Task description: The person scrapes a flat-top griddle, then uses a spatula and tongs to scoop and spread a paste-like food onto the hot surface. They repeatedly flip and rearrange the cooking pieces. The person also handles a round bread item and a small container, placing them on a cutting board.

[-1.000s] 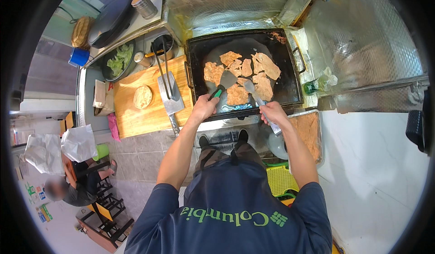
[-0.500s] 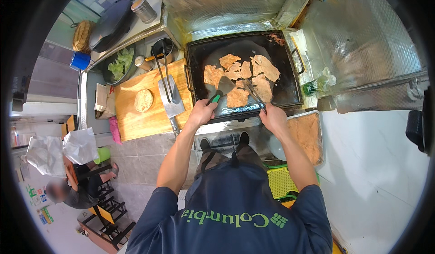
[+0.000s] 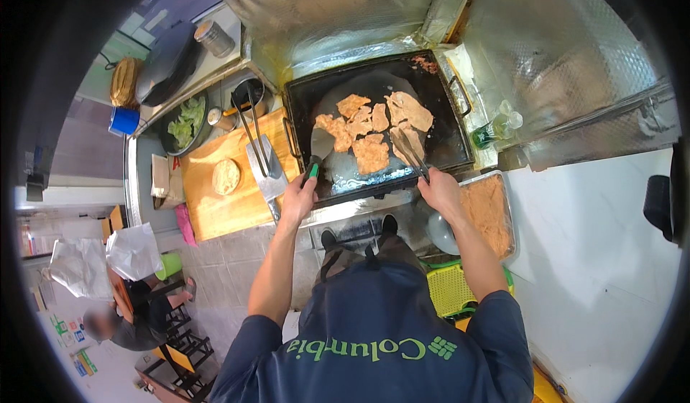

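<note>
Several browned flat pieces of meat lie on a black square griddle in front of me. My left hand is closed around the green-and-black handle of a spatula, whose blade rests at the left edge of the meat. Metal tongs are gripped in my right hand; their tips reach over the piece at the right front. I cannot tell whether the tongs pinch it.
Left of the griddle, a wooden board carries a round flatbread, a wide scraper and another pair of tongs. A bowl of lettuce stands behind. To the right are a green bottle and a tray of raw-looking meat. A person sits lower left.
My left hand and the spatula have moved left, away from the middle pieces to the meat's left edge. The right hand has shifted slightly right and nearer, tongs still over the right front piece.
</note>
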Demonstrator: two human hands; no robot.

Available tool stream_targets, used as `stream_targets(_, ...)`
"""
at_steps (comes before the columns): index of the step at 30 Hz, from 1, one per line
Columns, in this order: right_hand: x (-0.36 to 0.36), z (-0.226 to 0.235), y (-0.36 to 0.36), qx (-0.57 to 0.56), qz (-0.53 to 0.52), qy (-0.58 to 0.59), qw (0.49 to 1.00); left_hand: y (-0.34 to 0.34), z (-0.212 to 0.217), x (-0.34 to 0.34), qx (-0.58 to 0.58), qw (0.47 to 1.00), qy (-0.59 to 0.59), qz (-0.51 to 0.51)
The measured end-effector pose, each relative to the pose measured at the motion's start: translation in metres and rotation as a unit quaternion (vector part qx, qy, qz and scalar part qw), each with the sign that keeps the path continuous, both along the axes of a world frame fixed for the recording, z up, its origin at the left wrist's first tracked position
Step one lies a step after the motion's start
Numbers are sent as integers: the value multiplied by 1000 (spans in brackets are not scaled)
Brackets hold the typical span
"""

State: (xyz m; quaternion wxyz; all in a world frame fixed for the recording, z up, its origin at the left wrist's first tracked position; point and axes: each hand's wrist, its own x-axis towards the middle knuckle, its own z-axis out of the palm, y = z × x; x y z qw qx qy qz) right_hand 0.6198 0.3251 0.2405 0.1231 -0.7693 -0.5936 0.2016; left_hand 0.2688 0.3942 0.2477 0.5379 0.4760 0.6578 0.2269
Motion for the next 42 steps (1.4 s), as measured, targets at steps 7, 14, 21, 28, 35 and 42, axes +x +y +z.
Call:
stream_targets(7,42,-1,-33,6,-108,91,990,-21,31,-1,16,992,-106,73)
stream_targets(14,35,15,-50,-59,-44,13,997,-19,8,50,0,990,-138,-15)
stream_targets(21,34,39,-37,-2,14,-8,1000,-9,0,109,-92,983,-136,-86)
stream_targets(28,25,54,-37,-52,120,-97,987,-1,15,111,-133,978,-157,-40)
stream_targets(35,18,29,-33,-57,27,-37,997,-4,7,92,-88,984,-150,-41)
stream_targets(42,15,18,-22,-12,2,-20,1000,-7,13,75,-24,996,-30,-78)
